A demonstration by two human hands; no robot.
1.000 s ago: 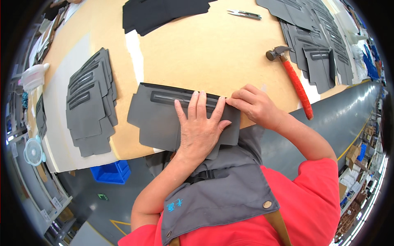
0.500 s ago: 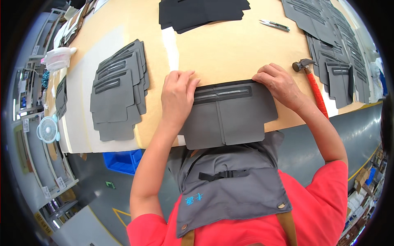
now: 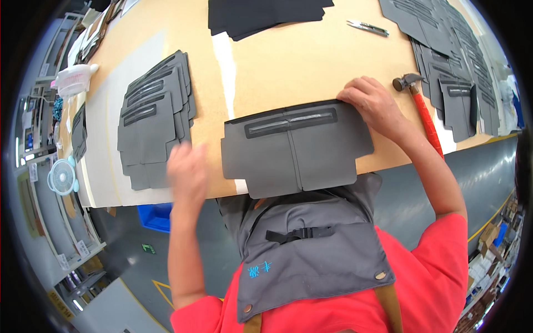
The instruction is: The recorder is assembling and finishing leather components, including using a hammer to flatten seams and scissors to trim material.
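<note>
In front of me a dark grey flat panel (image 3: 327,150) with cut-out corners, a centre seam and a zipped slot lies on the table, its near edge reaching past the table's front edge. My right hand (image 3: 371,105) pinches the panel's far right corner between thumb and fingers. To the left, my left hand (image 3: 187,172) is off the panel and blurred by motion, so its fingers do not show clearly. It is beside the near right corner of a fanned stack of similar grey panels (image 3: 145,133).
Right of my right hand lies a hammer (image 3: 426,119) with a red handle. Thread snips (image 3: 367,28) and black panels (image 3: 266,16) are farther back. More grey panels (image 3: 458,114) cover the right side. A small fan (image 3: 63,176) is at the left edge; a blue bin (image 3: 154,216) stands below.
My left hand has let go of the panel's far left part and moved left and nearer, toward the left stack. My right hand keeps its hold at the far right corner.
</note>
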